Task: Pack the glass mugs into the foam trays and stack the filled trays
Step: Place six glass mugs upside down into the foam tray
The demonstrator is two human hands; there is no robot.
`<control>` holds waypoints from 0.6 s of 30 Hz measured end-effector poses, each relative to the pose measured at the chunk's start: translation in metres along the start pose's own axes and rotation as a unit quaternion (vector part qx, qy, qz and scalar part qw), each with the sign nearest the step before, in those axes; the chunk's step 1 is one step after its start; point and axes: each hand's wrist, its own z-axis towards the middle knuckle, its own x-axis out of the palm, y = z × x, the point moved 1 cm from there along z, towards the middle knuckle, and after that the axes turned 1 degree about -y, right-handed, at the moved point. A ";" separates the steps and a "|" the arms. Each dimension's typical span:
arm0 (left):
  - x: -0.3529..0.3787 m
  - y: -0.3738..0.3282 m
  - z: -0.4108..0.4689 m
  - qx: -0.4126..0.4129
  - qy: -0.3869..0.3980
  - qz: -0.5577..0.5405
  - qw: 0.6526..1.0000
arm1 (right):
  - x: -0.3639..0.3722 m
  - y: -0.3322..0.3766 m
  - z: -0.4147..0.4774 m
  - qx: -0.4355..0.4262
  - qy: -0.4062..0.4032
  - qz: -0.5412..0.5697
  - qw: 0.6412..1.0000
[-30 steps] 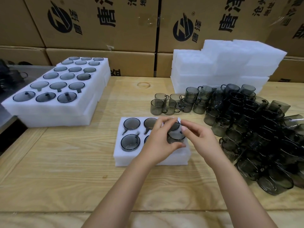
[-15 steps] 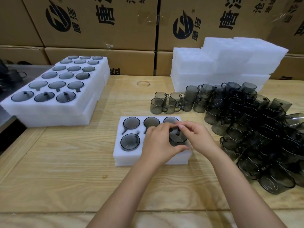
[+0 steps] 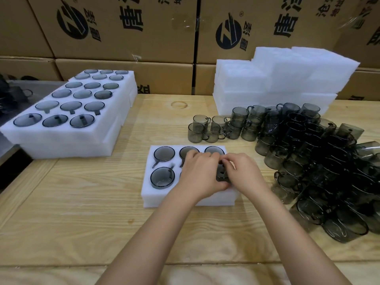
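**Nearly full: last corner of the small tray going in**

From my feed, both hands are on one mug (image 3: 222,176) at the front-right pocket of the small foam tray (image 3: 151,197). The left hand (image 3: 198,173) curls round its near side, thumb underneath. The right hand (image 3: 243,173) pinches its far rim with bent fingers. The mug sits tilted, partly down in the pocket, not yet flush as far as I can judge.

I count three mugs seated along the back row and one at front-left. The front-middle pocket is hidden under the left hand, so I cannot say whether it is filled.

To the left, the filled trays (image 3: 123,128) lie stacked, the top layer showing mugs in every pocket I can see. By my reckoning that part is well begun, but far from over: a big heap of loose mugs (image 3: 308,161) covers the right of the table (image 3: 82,212), and a pile of empty foam trays (image 3: 287,79) waits behind it. This tray itself has yet to join the stack.
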 end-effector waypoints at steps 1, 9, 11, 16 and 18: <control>0.000 0.000 -0.001 -0.004 0.005 -0.009 1.000 | 0.002 0.000 -0.002 -0.012 -0.008 0.010 1.000; 0.004 0.002 -0.016 -0.005 -0.017 -0.101 0.995 | 0.005 0.015 0.015 -0.060 0.058 0.030 0.996; 0.007 0.005 -0.020 0.009 -0.019 -0.100 0.995 | 0.015 0.016 0.014 -0.054 0.126 -0.056 0.989; 0.020 0.013 -0.017 0.057 0.039 -0.004 0.998 | 0.037 0.006 0.003 -0.091 0.161 -0.288 0.940; 0.022 0.012 -0.013 0.063 0.038 0.010 0.997 | 0.039 0.004 0.005 -0.079 0.159 -0.272 0.946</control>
